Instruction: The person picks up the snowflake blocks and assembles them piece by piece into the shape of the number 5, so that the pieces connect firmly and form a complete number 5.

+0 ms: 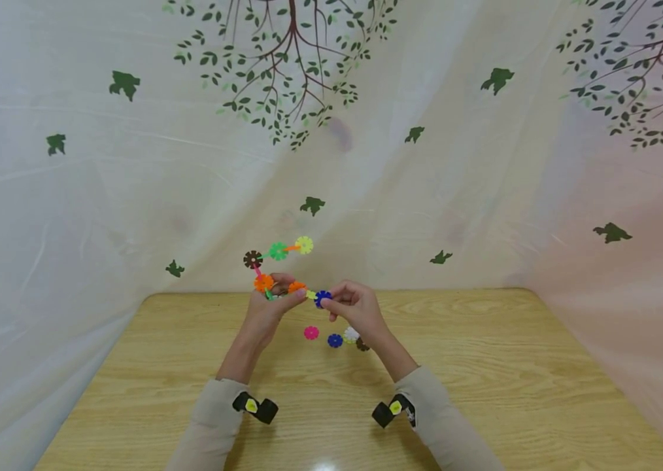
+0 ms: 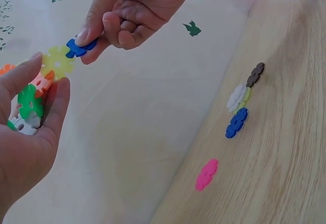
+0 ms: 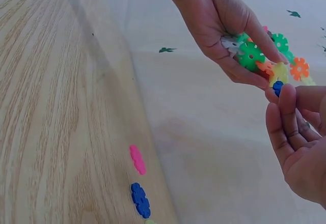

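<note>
Nearest, two pale sleeves reach over the wooden table; beyond them lie a pink disc, a loose blue disc to its right, then white, yellow and brown discs close together. Farther, above the table, the left hand has thumb and fingers curled round a chain of colourful notched discs, while the right hand pinches another blue disc touching the chain's yellow disc. Behind hangs a leaf-printed cloth
</note>
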The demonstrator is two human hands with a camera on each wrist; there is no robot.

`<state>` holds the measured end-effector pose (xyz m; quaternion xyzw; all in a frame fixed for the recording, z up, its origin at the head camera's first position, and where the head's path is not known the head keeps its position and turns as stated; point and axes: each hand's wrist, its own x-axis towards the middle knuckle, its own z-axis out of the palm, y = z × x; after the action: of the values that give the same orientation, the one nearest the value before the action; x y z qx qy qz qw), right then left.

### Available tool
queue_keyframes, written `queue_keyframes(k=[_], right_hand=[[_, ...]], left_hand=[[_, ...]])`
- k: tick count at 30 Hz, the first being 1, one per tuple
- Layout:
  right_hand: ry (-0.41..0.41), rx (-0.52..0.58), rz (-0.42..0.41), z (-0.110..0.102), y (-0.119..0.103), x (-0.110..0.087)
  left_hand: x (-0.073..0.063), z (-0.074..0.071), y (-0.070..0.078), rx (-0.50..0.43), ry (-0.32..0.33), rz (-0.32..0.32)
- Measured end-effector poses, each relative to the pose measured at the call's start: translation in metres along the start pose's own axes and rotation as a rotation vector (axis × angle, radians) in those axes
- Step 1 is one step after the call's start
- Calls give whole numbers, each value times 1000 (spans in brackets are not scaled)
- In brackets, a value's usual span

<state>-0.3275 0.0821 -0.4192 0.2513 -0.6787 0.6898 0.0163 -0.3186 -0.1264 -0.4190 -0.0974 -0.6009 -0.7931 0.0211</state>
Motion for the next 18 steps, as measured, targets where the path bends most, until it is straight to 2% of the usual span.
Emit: queue_keyframes(k=[11, 18], right_hand=[[-14, 22, -40, 0, -1, 0], [9, 53, -64, 3, 1, 0]], left_hand=[[0, 0, -2, 9, -13, 1], [0, 1, 0, 34, -26, 17]])
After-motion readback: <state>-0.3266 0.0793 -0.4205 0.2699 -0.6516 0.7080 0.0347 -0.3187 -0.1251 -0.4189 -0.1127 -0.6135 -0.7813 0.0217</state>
